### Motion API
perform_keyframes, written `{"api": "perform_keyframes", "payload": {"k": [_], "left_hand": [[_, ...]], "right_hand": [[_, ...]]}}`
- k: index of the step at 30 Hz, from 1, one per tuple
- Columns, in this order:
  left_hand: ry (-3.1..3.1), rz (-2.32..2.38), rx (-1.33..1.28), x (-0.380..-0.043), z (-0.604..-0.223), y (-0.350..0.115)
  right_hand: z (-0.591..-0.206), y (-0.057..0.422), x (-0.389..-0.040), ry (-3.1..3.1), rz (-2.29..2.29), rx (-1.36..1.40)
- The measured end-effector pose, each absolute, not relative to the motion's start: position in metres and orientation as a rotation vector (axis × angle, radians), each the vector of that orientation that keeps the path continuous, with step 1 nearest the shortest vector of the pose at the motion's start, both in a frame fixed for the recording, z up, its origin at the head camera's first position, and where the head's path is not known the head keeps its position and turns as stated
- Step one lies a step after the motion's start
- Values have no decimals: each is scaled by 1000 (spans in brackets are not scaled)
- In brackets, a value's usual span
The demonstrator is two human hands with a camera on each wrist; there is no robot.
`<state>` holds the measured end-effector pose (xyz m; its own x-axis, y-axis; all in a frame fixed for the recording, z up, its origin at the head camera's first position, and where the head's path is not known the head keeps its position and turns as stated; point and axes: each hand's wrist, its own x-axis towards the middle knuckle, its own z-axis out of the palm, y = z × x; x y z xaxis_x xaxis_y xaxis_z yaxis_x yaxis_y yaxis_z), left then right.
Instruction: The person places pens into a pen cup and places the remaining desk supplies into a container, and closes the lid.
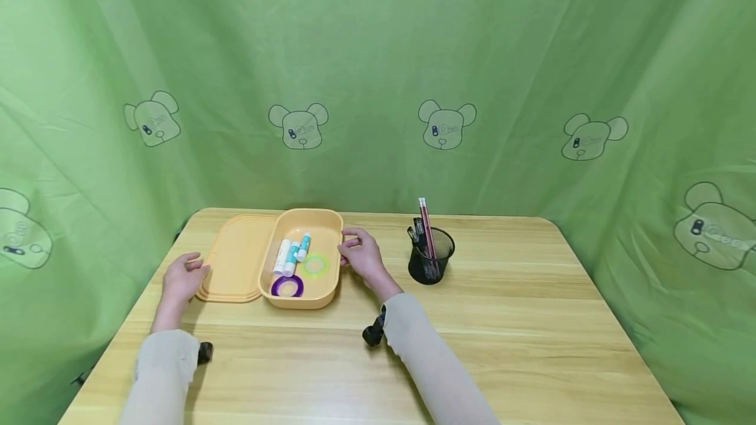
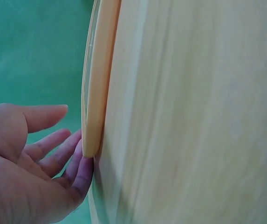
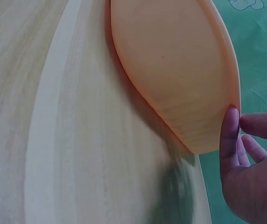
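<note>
A light orange plastic box (image 1: 302,303) stands at the left of the table with its lid (image 1: 237,260) folded out flat to the left. In it lie several white and teal glue sticks (image 1: 291,258), a purple tape roll (image 1: 287,286) and a yellow-green ring (image 1: 315,265). My left hand (image 1: 182,279) is at the lid's outer edge. In the left wrist view, its lower fingers (image 2: 83,173) touch the lid's corner while the thumb stays apart. My right hand (image 1: 364,257) pinches the box's right rim, thumb (image 3: 229,135) against the outer wall.
A black mesh pen cup (image 1: 426,270) with red-striped pencils (image 1: 426,231) and several dark pens stands right of the right hand. The wooden table (image 1: 520,320) ends at the back before a green curtain (image 1: 366,38) with bear-face prints.
</note>
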<state>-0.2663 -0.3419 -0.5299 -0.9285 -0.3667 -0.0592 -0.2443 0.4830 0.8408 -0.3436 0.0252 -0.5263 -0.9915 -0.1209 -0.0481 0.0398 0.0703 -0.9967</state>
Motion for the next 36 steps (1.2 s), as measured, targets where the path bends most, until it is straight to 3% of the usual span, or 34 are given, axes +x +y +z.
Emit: {"api": "perform_keyframes", "payload": {"k": [27,36], "left_hand": [[-2157,-1978,799,-271,-528,-350],[-2172,-2144,665,-270,-530,-350]], "right_hand": [[-529,25,-344,2194,-2074,-78],[-529,25,-345,2188,-2072,-77]]}}
